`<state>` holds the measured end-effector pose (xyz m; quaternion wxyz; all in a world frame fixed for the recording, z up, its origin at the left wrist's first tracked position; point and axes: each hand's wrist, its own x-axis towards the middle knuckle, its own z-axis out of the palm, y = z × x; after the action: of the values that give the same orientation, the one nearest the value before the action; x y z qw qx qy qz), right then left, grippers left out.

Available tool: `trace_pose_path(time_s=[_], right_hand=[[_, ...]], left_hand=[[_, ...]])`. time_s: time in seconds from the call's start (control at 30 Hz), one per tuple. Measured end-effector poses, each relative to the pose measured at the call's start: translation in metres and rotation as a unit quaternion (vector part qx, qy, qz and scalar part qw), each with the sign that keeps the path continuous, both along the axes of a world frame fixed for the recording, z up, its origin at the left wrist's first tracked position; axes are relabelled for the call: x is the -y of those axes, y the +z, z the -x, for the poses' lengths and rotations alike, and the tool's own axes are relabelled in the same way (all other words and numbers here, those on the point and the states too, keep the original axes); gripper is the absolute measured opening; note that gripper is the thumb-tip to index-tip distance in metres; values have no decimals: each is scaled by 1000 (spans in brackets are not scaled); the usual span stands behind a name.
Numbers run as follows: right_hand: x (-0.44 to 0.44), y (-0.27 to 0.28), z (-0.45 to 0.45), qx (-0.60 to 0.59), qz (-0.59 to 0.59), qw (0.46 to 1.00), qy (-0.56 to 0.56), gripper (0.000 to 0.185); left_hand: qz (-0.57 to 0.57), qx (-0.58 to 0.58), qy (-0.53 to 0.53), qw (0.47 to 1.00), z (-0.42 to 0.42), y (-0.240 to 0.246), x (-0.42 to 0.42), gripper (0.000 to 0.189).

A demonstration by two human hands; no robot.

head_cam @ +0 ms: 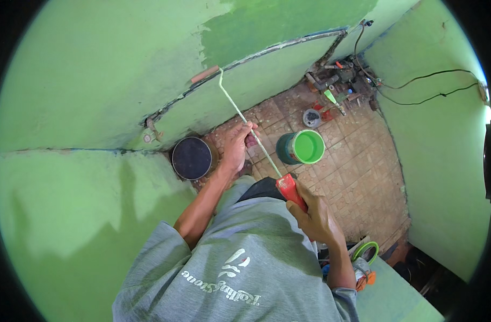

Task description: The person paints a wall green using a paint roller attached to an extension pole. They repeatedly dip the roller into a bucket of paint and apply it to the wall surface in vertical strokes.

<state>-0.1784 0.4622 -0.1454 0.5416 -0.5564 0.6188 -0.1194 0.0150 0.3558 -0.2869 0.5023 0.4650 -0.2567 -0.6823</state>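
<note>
A paint roller with a red handle (290, 190) and a long rod spattered with pale green paint spans the middle of the view. My right hand (319, 215) is closed round the handle. My left hand (238, 145) pinches the rod (239, 110) between thumb and fingers about midway. The small roller head (205, 74) lies against the light green wall (157, 60), just above a grey pipe set along it. A darker green patch (261, 30) covers the upper wall beside the roller head. On the tiled floor stands a bucket of bright green paint (308, 147).
A round dark-topped container (192, 158) stands in the left corner near a water meter (149, 137). A small grey pot (311, 117), a green-bladed brush (330, 96) and a pump with pipes (345, 75) lie towards the far corner. Cables (427, 74) cross the right wall.
</note>
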Motion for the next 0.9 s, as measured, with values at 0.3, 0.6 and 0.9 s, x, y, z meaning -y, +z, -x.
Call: trace_pose_path(time_s=[0.3,0.6,0.9], right_hand=[[-2,35,8,33,-5,999,-14,49],[3,47,7,46,-56,997,-22,49],[3,32,7,74,-24,997,-20,48]], left_hand=[[16,-9,-14,1000,3,34,2,22],[4,-1,-21,1000,-3,39,4,21],[0,-11,-11,1000,1,33,6,23]])
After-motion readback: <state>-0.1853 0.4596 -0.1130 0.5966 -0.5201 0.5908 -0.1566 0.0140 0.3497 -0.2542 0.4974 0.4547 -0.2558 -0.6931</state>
